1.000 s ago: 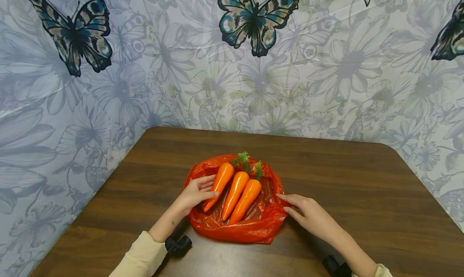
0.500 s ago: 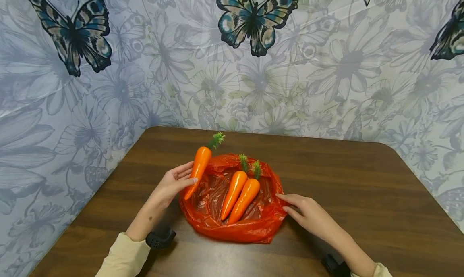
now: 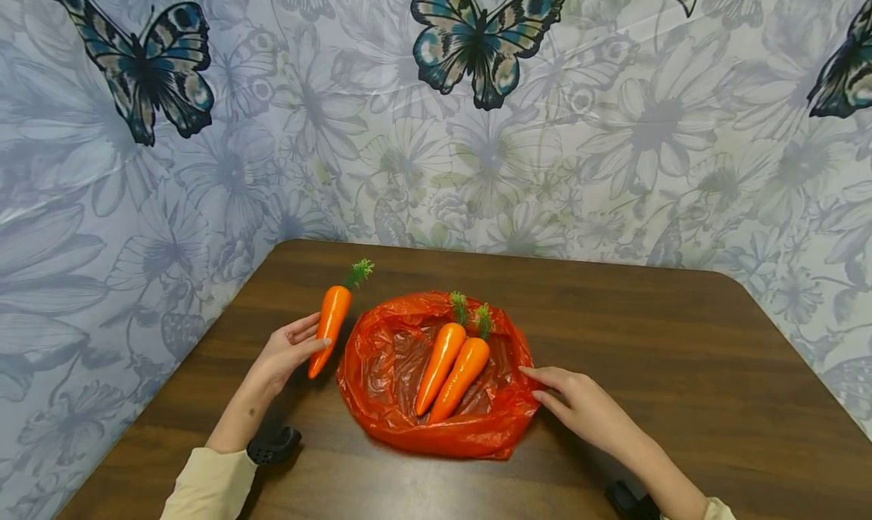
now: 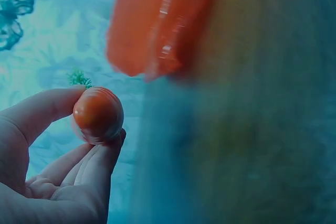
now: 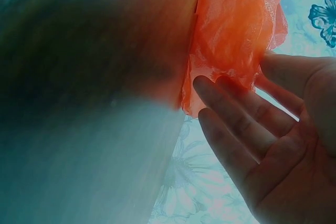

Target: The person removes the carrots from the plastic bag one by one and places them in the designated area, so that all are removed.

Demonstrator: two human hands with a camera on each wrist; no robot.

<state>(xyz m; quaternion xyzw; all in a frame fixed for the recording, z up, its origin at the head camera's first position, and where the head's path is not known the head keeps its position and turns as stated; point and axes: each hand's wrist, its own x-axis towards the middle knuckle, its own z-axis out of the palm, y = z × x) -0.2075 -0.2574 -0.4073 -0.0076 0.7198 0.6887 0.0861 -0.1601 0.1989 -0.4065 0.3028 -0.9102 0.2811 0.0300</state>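
Note:
My left hand [image 3: 289, 353] pinches an orange carrot [image 3: 330, 327] with a green tuft, held tilted left of the bag. In the left wrist view, the carrot's rounded tip [image 4: 98, 116] shows between thumb and fingers. Two more carrots [image 3: 440, 365] lie side by side inside a red plastic bag [image 3: 388, 376], which sits with its mouth spread wide. At the bag's right side, my right hand [image 3: 579, 399] holds the rim lightly between thumb and forefinger. Its other fingers [image 5: 241, 119] extend loosely by the bag's outside in the right wrist view.
A brown wooden table [image 3: 647, 338] bears the bag. Behind it hangs a pale floral cloth [image 3: 409, 179] printed with teal butterflies [image 3: 484, 39]. Dark wrist devices [image 3: 275, 446] sit under both forearms.
The left hand has lifted one carrot out of the bag and carried it left, past the rim. The right hand has stayed at the bag's right edge.

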